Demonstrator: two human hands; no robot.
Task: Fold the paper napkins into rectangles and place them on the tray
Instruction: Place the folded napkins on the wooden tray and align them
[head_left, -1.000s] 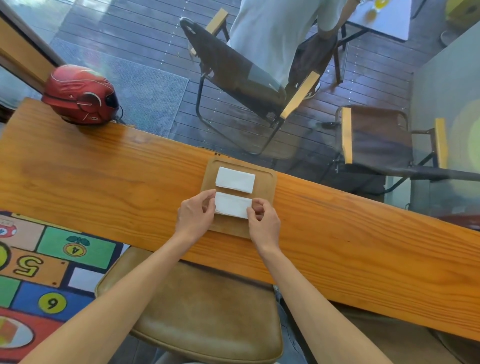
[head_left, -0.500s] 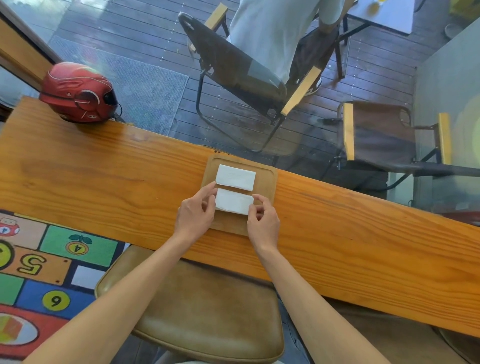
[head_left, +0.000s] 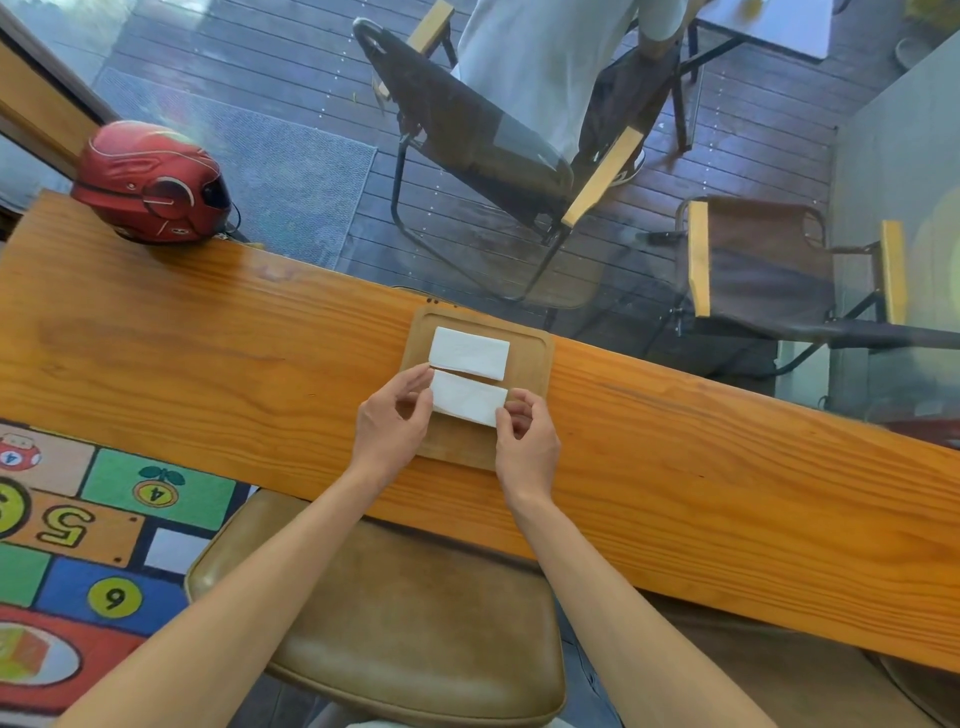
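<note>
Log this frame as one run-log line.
left hand: at near napkin's left end | right hand: at its right end | far napkin: folded, on tray | stage: placing second napkin

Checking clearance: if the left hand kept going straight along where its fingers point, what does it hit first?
The left hand points up and right, fingertips at the short left edge of the near napkin on the tray. That napkin comes first, likely the far napkin next; height above the tray is unclear.
</note>
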